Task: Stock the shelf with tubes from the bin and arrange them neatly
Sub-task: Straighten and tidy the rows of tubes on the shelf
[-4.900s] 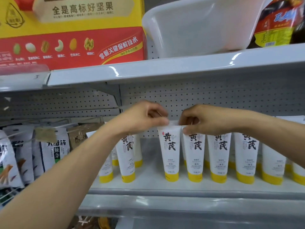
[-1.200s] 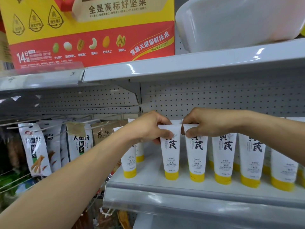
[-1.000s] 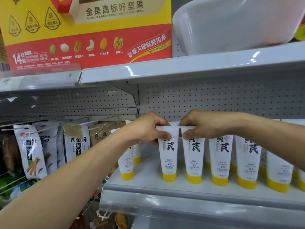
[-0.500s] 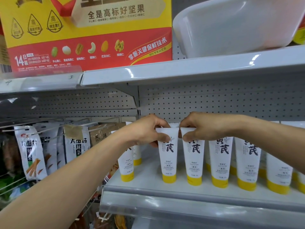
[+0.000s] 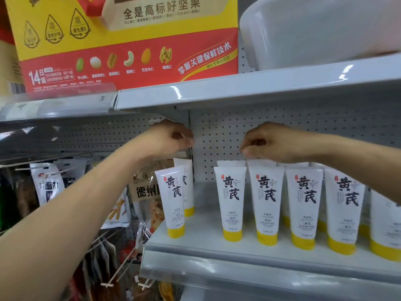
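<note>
Half a second ago each hand pinched the crimped top of a tube. Now both have let go and risen. The left hand hangs with its fingers curled in toward the thumb and nothing between them. Below its fingertips and slightly to their left stands the end tube, upright on its yellow cap, with another tube just behind it. Lower and to the right of those fingertips, across a bare stretch of shelf, the second tube stands square with its label forward. The right hand is likewise curled round nothing. Its thumb sits just above the top of the third tube, and the row runs on beneath its wrist and forearm. I judge this pair placed and straightened. The gap below and between the two sets of fingers looks like the next slot to fill or close up.

Some things are hard to settle. I cannot tell whether the underside of the right hand grazes the tube tops directly under it, since the two meet in the view. Left of the left fingers, snack packets hang blurred behind the forearm. High above the right fingers the bin sits on the upper shelf, seen from below, so any tubes left in it are hidden. The frame cuts off the row's right end.
</note>
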Demonstrator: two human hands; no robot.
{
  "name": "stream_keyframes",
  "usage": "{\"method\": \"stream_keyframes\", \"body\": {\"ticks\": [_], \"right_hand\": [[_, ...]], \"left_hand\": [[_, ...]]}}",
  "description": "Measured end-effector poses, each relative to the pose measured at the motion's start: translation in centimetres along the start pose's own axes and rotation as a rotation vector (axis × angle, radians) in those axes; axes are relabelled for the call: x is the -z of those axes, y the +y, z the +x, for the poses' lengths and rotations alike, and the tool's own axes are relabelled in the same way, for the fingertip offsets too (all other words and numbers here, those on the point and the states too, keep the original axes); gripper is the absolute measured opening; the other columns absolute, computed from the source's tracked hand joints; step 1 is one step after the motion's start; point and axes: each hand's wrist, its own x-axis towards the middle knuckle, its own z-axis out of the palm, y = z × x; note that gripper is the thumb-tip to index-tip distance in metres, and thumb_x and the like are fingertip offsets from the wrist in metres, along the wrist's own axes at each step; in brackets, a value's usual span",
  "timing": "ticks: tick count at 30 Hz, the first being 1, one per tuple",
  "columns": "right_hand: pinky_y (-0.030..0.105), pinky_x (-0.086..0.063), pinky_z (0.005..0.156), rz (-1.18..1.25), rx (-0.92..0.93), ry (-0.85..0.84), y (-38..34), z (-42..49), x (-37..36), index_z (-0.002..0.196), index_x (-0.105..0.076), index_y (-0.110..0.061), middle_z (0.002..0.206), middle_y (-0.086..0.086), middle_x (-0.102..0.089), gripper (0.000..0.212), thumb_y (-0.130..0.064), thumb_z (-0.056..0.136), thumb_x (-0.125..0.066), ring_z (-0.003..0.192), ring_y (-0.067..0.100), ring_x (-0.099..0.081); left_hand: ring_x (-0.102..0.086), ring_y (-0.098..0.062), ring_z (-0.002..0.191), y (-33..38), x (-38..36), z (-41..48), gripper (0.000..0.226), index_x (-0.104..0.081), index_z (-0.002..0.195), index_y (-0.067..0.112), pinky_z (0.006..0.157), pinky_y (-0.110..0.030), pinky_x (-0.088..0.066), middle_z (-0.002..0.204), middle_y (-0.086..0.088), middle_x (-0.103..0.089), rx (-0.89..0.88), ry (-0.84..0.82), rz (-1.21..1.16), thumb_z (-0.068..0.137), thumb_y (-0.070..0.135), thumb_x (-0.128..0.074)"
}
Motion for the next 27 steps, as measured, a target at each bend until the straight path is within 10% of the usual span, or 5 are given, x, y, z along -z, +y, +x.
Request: {"method": "stream_keyframes", "body": {"ticks": [7,13,27], "right_hand": [[0.027,-0.048,0.096,0.023,0.006,-0.082,-1.4,4.0,-0.4,0.111,-0.072,-0.018,0.107,-0.015,-0.068,0.024,-0.026,0.095,-0.057,0.102,0.009,-0.064],[0.052,-0.046,0.099,0.030,0.008,-0.242,-1.2,6.1,-2.1,0.103,-0.064,0.007,0.117,0.022,-0.062,0.037,-0.027,0.092,-0.057,0.113,0.038,-0.057],[0.040,-0.050,0.081,0.047,0.017,-0.272,-1.1,6.7,-2.7,0.090,-0.065,0.006,0.100,0.021,-0.069,0.033,-0.026,0.092,-0.057,0.075,0.016,-0.050]], "left_hand": [[-0.062,-0.014,0.105,-3.1,-0.8,1.9,0.030,-0.066,0.123,0.025,0.096,-0.025,-0.047,0.122,0.007,-0.065,0.102,-0.366,-0.040,0.094,0.017,-0.061],[-0.062,-0.012,0.101,-4.3,-2.3,3.5,0.024,-0.070,0.114,0.024,0.091,-0.024,-0.047,0.107,0.014,-0.064,0.062,-0.328,-0.001,0.091,0.023,-0.066],[-0.066,-0.001,0.060,-2.5,-4.1,3.9,0.016,-0.075,0.103,0.019,0.077,-0.023,-0.055,0.093,0.004,-0.075,-0.057,-0.330,-0.180,0.088,0.021,-0.070]]}}
